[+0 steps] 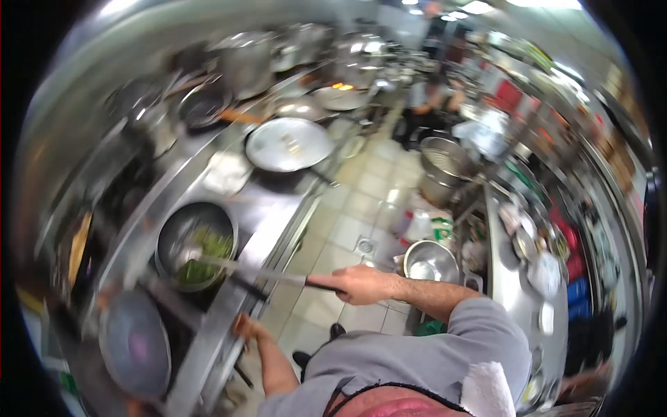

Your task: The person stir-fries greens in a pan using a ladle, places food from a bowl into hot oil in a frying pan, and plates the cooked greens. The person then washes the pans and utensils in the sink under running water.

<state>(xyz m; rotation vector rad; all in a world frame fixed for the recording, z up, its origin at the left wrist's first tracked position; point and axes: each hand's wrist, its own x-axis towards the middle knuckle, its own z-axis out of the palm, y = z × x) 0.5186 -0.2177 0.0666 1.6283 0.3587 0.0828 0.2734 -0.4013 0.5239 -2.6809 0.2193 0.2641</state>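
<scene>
My right hand is closed around the black grip of a long-handled ladle. The ladle's pale head is blurred and lies inside a dark wok on the stove, among chopped green vegetables. The wok's black handle points out over the stove's front edge. Just below that handle, my left hand is at the metal front edge. Its fingers are smeared, and whether they touch or hold anything is unclear.
A wide pale pan sits farther along the stove, near a white cloth. Nearer me is a grey wok. A steel bowl stands low behind my right arm, beside a steel counter. Another person is down the aisle.
</scene>
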